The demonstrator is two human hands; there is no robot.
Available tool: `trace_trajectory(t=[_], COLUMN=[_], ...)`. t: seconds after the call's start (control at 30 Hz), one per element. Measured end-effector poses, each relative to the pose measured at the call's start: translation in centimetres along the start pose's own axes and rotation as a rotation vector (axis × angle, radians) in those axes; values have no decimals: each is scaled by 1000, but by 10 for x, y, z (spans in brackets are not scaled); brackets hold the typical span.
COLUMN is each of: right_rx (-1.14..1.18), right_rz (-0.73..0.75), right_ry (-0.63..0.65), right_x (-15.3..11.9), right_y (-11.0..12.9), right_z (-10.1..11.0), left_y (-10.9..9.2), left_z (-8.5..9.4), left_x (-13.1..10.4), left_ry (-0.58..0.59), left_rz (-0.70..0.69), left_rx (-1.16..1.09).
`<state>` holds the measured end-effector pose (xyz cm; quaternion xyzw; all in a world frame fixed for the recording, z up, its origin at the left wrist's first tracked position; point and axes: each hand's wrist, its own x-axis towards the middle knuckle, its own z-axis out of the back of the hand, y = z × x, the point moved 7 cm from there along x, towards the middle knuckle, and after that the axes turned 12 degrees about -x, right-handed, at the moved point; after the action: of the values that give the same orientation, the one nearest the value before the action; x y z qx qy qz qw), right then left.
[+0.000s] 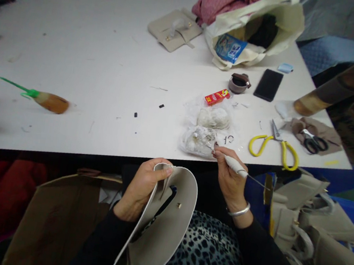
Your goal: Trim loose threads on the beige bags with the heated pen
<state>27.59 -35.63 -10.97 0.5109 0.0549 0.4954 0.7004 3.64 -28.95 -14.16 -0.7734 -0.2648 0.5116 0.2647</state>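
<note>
Over my lap, my left hand [144,184] pinches the top edge of a beige bag piece [174,219], which curves open and shows a small gold clasp and a dark slot inside. My right hand [231,179] is closed around a white-handled tool [235,165] with a thin metal shaft pointing right. The fingertips of that hand are at the right edge of a clear plastic bag of small parts [199,140] at the table's front edge. Whether they touch its contents is too small to tell.
On the white table [106,71] lie yellow-handled scissors [275,145], black-handled scissors [314,142], a phone [268,85], a red box [217,97], a glue bottle [50,101], a beige bag [175,30] and a tote [255,30]. Several beige bags [333,253] are piled at lower right.
</note>
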Motion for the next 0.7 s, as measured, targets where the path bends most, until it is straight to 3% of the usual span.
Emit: trace_trajectory(t=[0.2, 0.4, 0.5, 0.63, 0.7], right_rx=[-332, -254, -57, 416, 550], right_rz=[281, 310, 186, -166, -242], right_ry=[98, 59, 36, 297, 401], right_x=[5, 10, 7, -6, -13], right_y=[24, 23, 25, 25, 29], right_z=[-7, 3, 11, -12, -25], left_y=[4, 3, 3, 4, 5], left_z=[1, -3, -4, -8, -10], left_x=[3, 0, 2, 2, 0], left_ry=[24, 57, 81, 129, 157], left_rz=[40, 62, 52, 67, 94], left_rx=[-43, -40, -26, -22, -16])
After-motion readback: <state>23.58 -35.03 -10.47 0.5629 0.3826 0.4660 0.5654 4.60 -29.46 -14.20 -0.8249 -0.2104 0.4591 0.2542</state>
